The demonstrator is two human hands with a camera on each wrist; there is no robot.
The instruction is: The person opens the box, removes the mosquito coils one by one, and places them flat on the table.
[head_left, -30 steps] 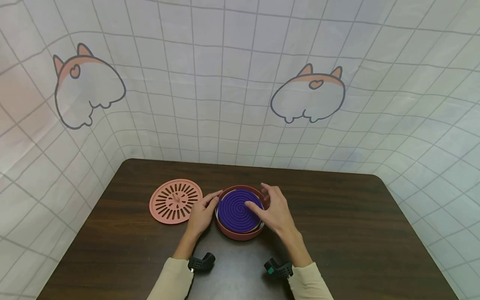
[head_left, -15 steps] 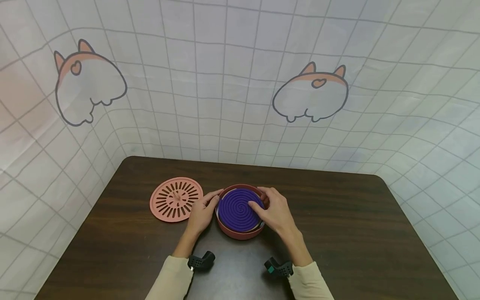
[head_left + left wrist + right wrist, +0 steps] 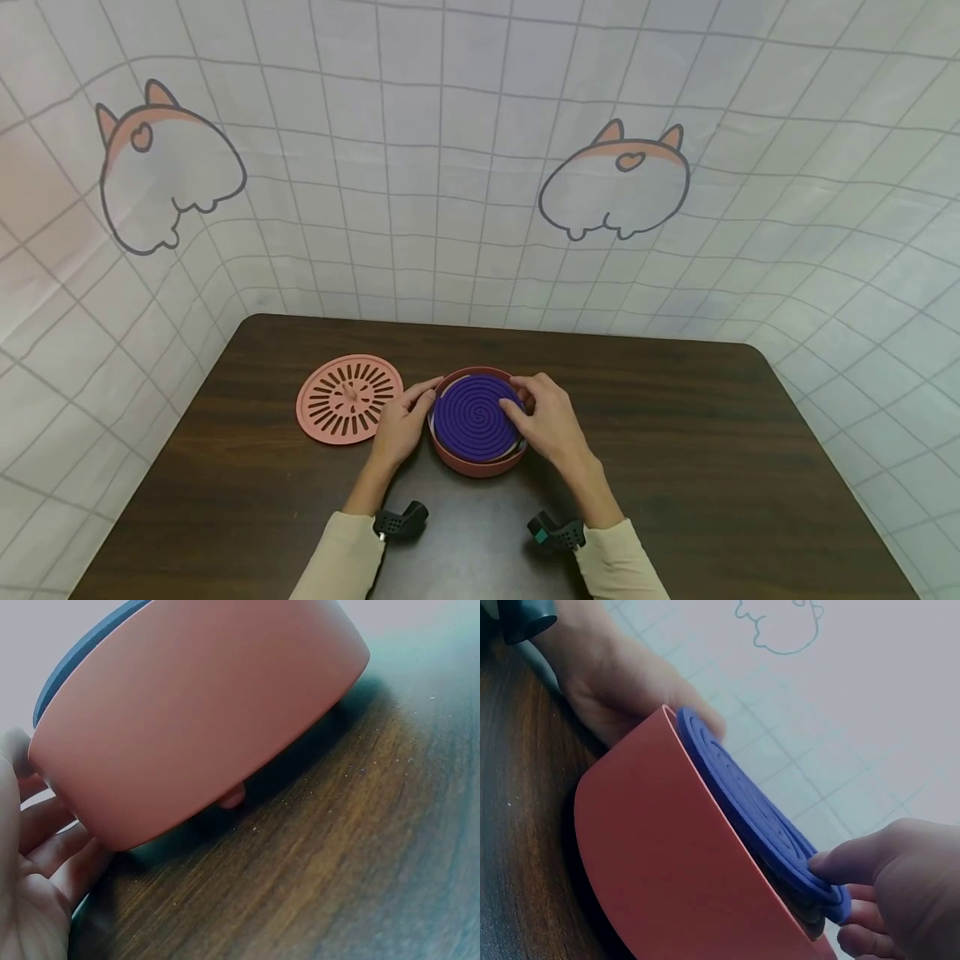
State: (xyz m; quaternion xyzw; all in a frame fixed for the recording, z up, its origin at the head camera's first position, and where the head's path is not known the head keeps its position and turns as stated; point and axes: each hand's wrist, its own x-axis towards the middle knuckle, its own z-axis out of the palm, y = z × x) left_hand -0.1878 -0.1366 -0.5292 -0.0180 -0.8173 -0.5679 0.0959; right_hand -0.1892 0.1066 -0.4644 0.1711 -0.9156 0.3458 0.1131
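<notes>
Here's the pink slotted disc (image 3: 349, 408), lying on the dark wooden table (image 3: 675, 442) — and behind, white gridded cloth (image 3: 420, 167), one cartoon animal (image 3: 168, 179) tilted at left, another cartoon animal (image 3: 615, 187) right of centre!

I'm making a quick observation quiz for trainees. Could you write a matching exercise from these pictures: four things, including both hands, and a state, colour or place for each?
Things
1. Slotted disc
2. Spiral disc
3. Left hand
4. Right hand

Descriptions
A. Pinches the edge of something purple
B. Lies on the table, to one side of the container
C. Holds the container's side
D. Purple

Right pairs: 1-B, 2-D, 3-C, 4-A
</notes>
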